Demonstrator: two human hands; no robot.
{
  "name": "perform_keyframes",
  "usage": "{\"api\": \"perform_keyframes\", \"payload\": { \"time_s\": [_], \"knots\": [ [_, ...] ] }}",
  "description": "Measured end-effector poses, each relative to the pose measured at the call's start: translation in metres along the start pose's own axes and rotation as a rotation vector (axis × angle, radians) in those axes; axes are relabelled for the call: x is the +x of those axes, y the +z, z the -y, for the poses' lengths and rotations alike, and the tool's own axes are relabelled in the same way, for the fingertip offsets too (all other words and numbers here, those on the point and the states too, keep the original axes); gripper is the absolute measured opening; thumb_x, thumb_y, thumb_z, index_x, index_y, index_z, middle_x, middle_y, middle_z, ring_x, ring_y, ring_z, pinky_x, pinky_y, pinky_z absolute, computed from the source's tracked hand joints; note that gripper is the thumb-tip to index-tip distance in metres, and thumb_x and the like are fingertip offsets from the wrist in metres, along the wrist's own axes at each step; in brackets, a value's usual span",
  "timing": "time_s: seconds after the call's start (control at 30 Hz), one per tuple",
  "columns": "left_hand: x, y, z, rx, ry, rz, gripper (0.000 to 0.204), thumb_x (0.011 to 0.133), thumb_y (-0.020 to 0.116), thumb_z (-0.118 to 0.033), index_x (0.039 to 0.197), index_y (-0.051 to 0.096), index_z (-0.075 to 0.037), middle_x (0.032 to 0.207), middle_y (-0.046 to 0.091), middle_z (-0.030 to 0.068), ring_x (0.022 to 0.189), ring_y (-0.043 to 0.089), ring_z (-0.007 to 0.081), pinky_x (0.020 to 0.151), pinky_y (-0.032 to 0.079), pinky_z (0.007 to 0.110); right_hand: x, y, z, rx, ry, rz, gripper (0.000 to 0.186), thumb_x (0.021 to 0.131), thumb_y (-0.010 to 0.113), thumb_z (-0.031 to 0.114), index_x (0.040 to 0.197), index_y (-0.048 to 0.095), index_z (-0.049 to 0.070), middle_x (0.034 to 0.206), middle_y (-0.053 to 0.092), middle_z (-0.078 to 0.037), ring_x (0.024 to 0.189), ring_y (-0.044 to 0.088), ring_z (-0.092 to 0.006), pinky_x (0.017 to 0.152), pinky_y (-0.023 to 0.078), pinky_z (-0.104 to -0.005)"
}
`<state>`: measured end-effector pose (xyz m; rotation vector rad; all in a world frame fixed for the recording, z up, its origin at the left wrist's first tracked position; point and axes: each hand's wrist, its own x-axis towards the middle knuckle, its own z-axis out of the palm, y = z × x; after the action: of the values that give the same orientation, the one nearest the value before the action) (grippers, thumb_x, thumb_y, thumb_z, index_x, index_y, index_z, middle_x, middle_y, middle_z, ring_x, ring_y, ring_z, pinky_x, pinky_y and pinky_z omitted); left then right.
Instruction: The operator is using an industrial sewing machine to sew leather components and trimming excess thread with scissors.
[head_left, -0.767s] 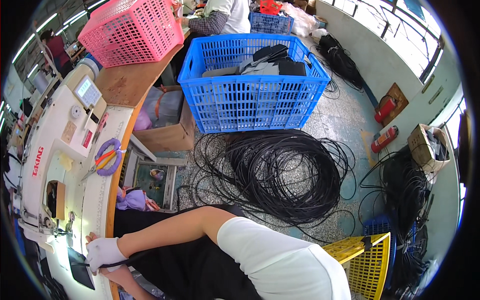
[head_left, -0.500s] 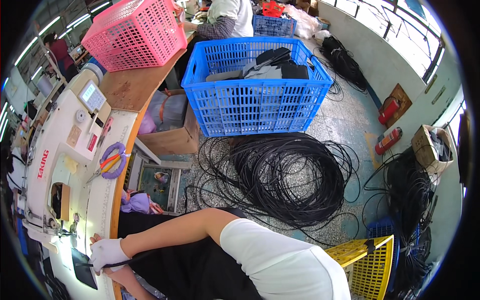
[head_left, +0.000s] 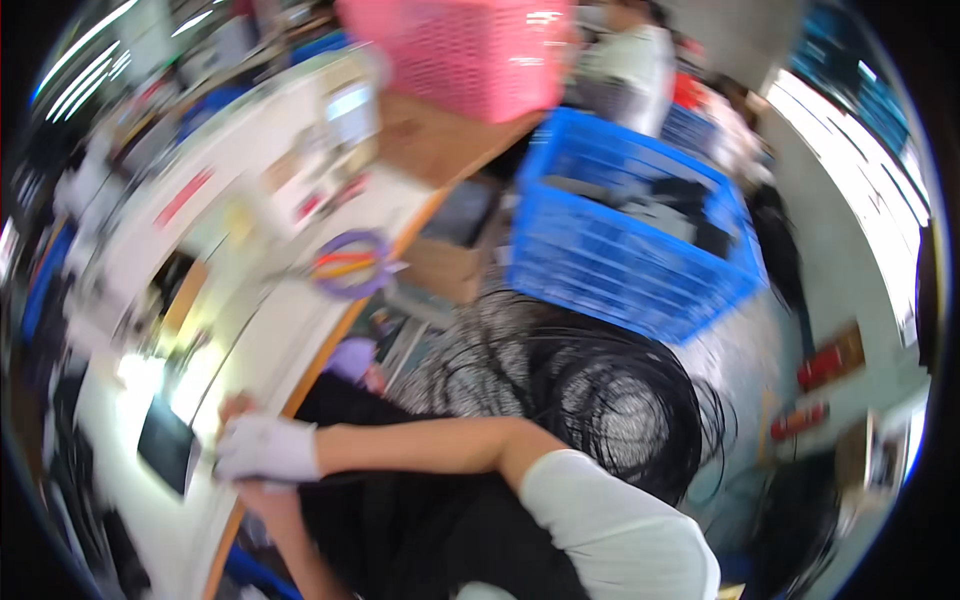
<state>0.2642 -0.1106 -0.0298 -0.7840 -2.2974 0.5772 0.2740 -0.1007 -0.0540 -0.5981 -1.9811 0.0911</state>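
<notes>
The gloved right hand (head_left: 265,448), at eight o'clock by the white bench (head_left: 150,300) edge, seems closed on a thin black cable (head_left: 340,478), though blur hides it, and the cable could slip loose.

A white workbench (head_left: 290,340) carries a purple tape ring (head_left: 349,264).

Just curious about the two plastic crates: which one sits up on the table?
The pink crate: it stands on the wooden table end; the blue crate sits lower, beside the black cable coil.
</notes>
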Motion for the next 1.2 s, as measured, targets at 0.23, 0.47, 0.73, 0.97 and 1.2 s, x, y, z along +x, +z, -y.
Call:
{"api": "perform_keyframes", "payload": {
  "time_s": [0.23,0.47,0.73,0.97,1.2],
  "knots": [
    [0.028,0.056,0.064,-1.873,0.991,-0.020,0.040,0.092,0.061,-0.015,0.130,0.059,-0.004,0.139,0.057,0.0111,0.128,0.055,0.0286,0.104,0.044,0.041,0.021,-0.057,0.023,0.139,0.158,0.372,0.048,0.075,0.069,0.012,0.123,0.062,0.007,0.117,0.064,-0.011,0.095,0.059,-0.0323,0.088,0.047,-0.0375],
    [0.105,0.067,0.114,-1.412,1.311,-0.064,0.035,0.085,0.064,-0.009,0.119,0.064,-0.003,0.128,0.062,0.0118,0.125,0.057,0.0292,0.100,0.049,0.036,0.027,-0.075,0.012,0.071,0.218,0.310,0.042,0.078,0.070,0.009,0.120,0.064,0.008,0.110,0.066,-0.007,0.084,0.059,-0.0253,0.079,0.048,-0.0336],
    [0.175,0.111,0.089,-1.263,1.202,-0.184,0.041,0.091,0.064,-0.016,0.131,0.063,-0.010,0.138,0.060,0.0080,0.130,0.056,0.0290,0.103,0.049,0.038,0.049,-0.061,0.003,-0.090,0.348,0.438,0.041,0.078,0.070,0.005,0.119,0.068,0.012,0.108,0.067,-0.003,0.081,0.060,-0.0217,0.074,0.049,-0.0307],
    [0.171,0.107,0.091,-1.142,1.298,-0.227,0.046,0.092,0.065,-0.021,0.136,0.058,-0.010,0.137,0.060,0.0070,0.128,0.056,0.0285,0.101,0.049,0.036,0.044,-0.068,-0.010,-0.044,0.306,0.412,0.040,0.078,0.071,0.004,0.117,0.069,0.012,0.107,0.066,-0.003,0.080,0.059,-0.0213,0.073,0.048,-0.0300],
    [0.198,0.101,0.041,-1.228,1.336,-0.314,0.046,0.090,0.067,-0.020,0.134,0.061,-0.008,0.140,0.059,0.0071,0.130,0.056,0.0291,0.100,0.051,0.037,0.042,-0.069,-0.017,-0.078,0.360,0.454,0.035,0.076,0.073,0.005,0.111,0.072,0.012,0.106,0.067,-0.003,0.082,0.059,-0.0207,0.073,0.049,-0.0304]
  ]
}}
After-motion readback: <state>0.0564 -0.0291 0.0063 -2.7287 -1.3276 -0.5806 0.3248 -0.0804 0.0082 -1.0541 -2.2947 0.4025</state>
